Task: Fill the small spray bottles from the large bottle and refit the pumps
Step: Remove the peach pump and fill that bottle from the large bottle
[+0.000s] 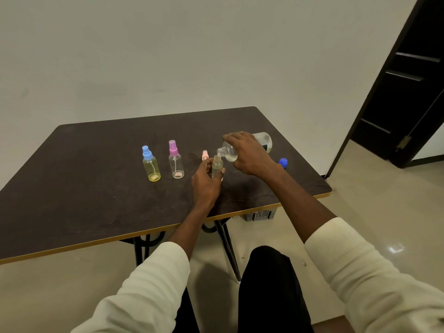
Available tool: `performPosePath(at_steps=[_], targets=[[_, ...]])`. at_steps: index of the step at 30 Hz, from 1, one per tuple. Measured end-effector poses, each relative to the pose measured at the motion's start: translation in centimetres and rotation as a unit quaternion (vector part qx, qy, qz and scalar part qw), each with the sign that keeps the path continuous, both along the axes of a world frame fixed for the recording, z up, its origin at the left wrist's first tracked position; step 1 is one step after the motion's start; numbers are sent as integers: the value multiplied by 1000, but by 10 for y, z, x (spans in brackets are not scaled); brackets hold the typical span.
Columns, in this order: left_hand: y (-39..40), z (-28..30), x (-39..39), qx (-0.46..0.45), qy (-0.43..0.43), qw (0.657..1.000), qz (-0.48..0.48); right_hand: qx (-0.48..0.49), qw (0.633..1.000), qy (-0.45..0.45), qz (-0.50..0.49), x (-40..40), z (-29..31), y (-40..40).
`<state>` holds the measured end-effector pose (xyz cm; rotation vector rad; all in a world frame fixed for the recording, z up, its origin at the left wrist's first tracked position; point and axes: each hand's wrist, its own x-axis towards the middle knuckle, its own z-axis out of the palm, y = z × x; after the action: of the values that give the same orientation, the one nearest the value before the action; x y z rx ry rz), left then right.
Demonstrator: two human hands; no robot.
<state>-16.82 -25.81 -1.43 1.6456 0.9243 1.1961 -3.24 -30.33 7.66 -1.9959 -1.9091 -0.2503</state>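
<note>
Above the small bottle (217, 165), the large bottle's (242, 146) label is unreadable.

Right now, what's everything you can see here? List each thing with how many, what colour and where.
table: one, dark brown with yellow edge, centre.
yellow spray bottle: one, blue pump fitted, table's left.
clear spray bottle: one, purple pump fitted, right of the yellow one.
open small bottle: one, clear, no pump, held upright.
pink pump: one, on the table behind the open bottle.
large bottle: one, clear, tipped, mouth over the open bottle.
blue cap: one, table's right.
basket: one, grey, under the table.
door: one, dark, right.
left hand: holds the open small bottle.
right hand: holds the large bottle.
</note>
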Motion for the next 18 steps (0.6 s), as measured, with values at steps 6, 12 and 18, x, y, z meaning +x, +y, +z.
performPosePath(at_steps=[6,12,18], targets=[[1,-1,0,-1,2,1000,4,0,1000,0,2,-1,0,0],[0,0,1,1,7,1000,4,-2,1000,5,0,0,1,0],[-1,-1,0,2,2,1000,0,-1,1000,1,3,1,-1,1]])
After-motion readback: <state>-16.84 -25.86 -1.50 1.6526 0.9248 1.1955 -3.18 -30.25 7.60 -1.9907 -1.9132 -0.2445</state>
